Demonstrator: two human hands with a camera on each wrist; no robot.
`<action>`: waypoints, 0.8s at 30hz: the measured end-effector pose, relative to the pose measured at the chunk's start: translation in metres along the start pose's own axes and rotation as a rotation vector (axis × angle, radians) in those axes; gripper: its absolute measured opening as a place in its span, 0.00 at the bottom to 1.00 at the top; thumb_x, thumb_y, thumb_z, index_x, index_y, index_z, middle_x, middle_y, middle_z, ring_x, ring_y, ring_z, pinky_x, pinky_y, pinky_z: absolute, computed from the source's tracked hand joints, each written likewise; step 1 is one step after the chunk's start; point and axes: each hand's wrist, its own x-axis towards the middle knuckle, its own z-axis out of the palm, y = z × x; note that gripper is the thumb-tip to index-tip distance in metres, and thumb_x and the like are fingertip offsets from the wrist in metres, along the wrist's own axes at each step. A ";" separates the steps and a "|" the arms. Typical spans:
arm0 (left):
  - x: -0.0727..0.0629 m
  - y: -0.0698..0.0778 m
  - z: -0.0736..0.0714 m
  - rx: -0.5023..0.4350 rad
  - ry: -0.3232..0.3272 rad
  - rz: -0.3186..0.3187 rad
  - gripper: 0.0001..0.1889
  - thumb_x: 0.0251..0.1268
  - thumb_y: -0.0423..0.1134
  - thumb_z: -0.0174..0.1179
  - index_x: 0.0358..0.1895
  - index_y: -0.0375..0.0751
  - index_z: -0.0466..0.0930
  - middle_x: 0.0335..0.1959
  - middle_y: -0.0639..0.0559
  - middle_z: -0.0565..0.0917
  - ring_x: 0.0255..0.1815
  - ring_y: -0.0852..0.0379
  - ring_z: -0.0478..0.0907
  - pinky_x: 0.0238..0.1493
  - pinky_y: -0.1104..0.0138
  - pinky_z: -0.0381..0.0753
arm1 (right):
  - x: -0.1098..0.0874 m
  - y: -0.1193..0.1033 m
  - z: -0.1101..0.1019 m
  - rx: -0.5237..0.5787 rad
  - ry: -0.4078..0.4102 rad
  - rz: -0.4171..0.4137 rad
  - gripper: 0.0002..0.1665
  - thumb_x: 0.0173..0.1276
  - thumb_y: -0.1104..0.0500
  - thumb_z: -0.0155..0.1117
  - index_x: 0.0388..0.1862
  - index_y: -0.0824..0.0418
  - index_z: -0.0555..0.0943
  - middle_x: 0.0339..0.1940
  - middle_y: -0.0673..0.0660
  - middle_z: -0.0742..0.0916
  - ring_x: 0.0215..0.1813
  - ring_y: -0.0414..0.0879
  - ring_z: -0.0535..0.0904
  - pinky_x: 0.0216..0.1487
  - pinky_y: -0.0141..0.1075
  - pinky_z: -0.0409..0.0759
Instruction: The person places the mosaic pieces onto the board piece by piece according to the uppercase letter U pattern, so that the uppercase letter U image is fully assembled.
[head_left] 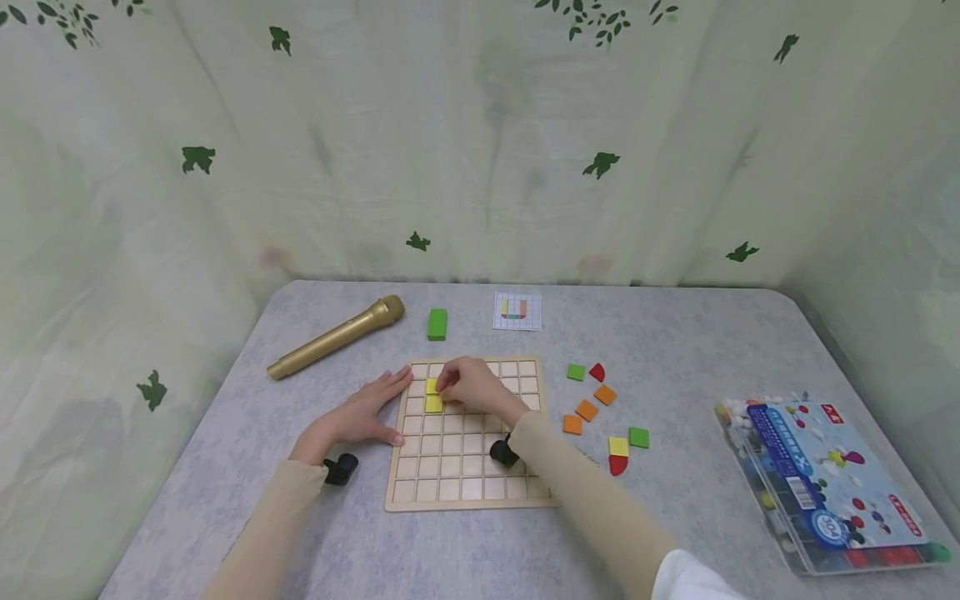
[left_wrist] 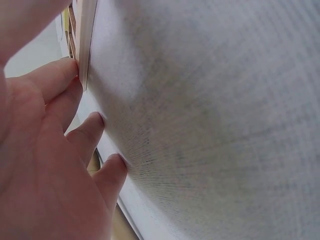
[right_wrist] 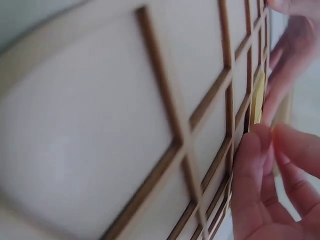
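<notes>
A wooden grid board [head_left: 462, 504] lies at the middle of the table, with two yellow square tiles [head_left: 433, 405] in its upper left cells, one above the other. My right hand [head_left: 480, 387] reaches over the board, thumb and forefinger pinching at a yellow tile [right_wrist: 258, 95]; the fingers hide part of it. Along the board's left edge rests my left hand [head_left: 360, 414], fingers spread, with fingertips on the frame and thumb lower down. In the left wrist view two fingers touch the board's side [left_wrist: 86, 45] and the others lie lower.
Right of the board lie loose orange [head_left: 587, 410], green [head_left: 639, 437], red [head_left: 618, 465] and yellow [head_left: 618, 447] pieces. Behind it are a green block [head_left: 437, 324] and a pattern card [head_left: 517, 312]. A gold microphone [head_left: 337, 337] lies left, a clear box [head_left: 832, 483] far right.
</notes>
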 end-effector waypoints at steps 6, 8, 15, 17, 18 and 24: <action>0.000 0.001 0.000 0.009 0.009 -0.003 0.55 0.49 0.51 0.71 0.75 0.34 0.46 0.77 0.40 0.44 0.74 0.34 0.37 0.69 0.39 0.37 | -0.013 0.008 -0.023 0.164 -0.032 -0.011 0.05 0.65 0.67 0.63 0.39 0.67 0.83 0.33 0.53 0.84 0.35 0.45 0.79 0.39 0.35 0.79; 0.000 0.000 0.000 0.009 0.013 0.002 0.55 0.49 0.51 0.72 0.75 0.34 0.47 0.77 0.40 0.45 0.74 0.33 0.37 0.69 0.39 0.37 | -0.017 0.013 -0.030 0.236 -0.044 -0.001 0.07 0.65 0.68 0.62 0.41 0.70 0.82 0.35 0.56 0.84 0.38 0.47 0.80 0.43 0.37 0.81; 0.000 -0.002 0.001 0.013 0.023 0.016 0.55 0.48 0.50 0.72 0.75 0.32 0.47 0.76 0.38 0.45 0.74 0.33 0.38 0.69 0.39 0.37 | -0.033 0.037 -0.057 0.376 -0.058 -0.010 0.10 0.68 0.67 0.60 0.44 0.74 0.79 0.37 0.65 0.83 0.41 0.55 0.82 0.45 0.42 0.82; 0.000 -0.002 0.002 0.015 0.024 0.015 0.56 0.48 0.51 0.72 0.75 0.33 0.47 0.76 0.39 0.45 0.74 0.33 0.38 0.69 0.39 0.38 | -0.040 0.044 -0.066 0.391 -0.054 -0.017 0.11 0.68 0.66 0.60 0.44 0.74 0.79 0.39 0.67 0.83 0.41 0.57 0.82 0.45 0.43 0.83; 0.001 -0.002 0.002 0.015 0.025 0.013 0.56 0.48 0.51 0.72 0.75 0.33 0.47 0.76 0.39 0.45 0.74 0.33 0.38 0.69 0.39 0.38 | -0.043 0.048 -0.070 0.398 -0.051 -0.015 0.11 0.68 0.66 0.61 0.44 0.74 0.79 0.39 0.68 0.83 0.41 0.58 0.82 0.45 0.43 0.83; 0.001 -0.003 0.002 0.009 0.021 0.004 0.56 0.47 0.51 0.72 0.75 0.34 0.47 0.77 0.40 0.45 0.74 0.34 0.37 0.69 0.40 0.37 | -0.068 0.065 -0.101 0.377 -0.020 0.028 0.13 0.68 0.64 0.61 0.45 0.73 0.79 0.43 0.70 0.83 0.43 0.59 0.80 0.48 0.44 0.81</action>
